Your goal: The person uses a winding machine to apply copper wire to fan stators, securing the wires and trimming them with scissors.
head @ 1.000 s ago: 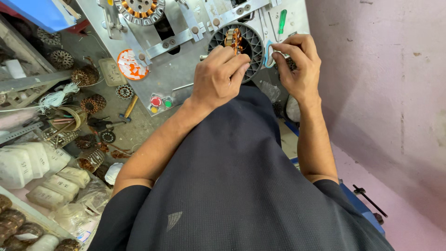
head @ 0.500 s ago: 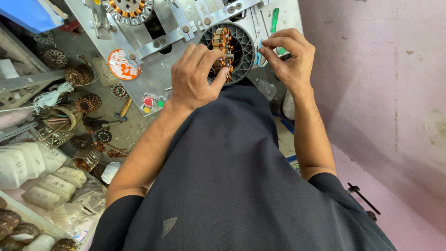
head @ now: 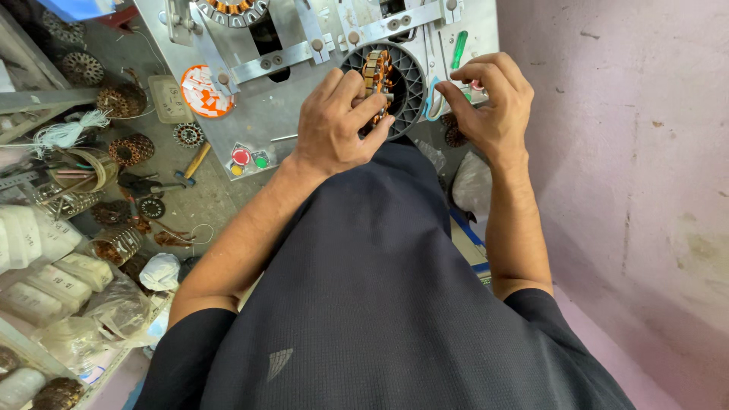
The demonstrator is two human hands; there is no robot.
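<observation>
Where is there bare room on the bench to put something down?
Bare metal plate lies between the orange-and-white disc and the left hand. The left bench side, around the wound coils and hammer, is crowded.

The person wears a dark charcoal T-shirt [head: 380, 304] of fine waffle-textured knit — short sleeves ending above the elbows, forearms bare. A small pale angular mark [head: 279, 363] sits low on the front — no rings or watch on the hands.
</observation>
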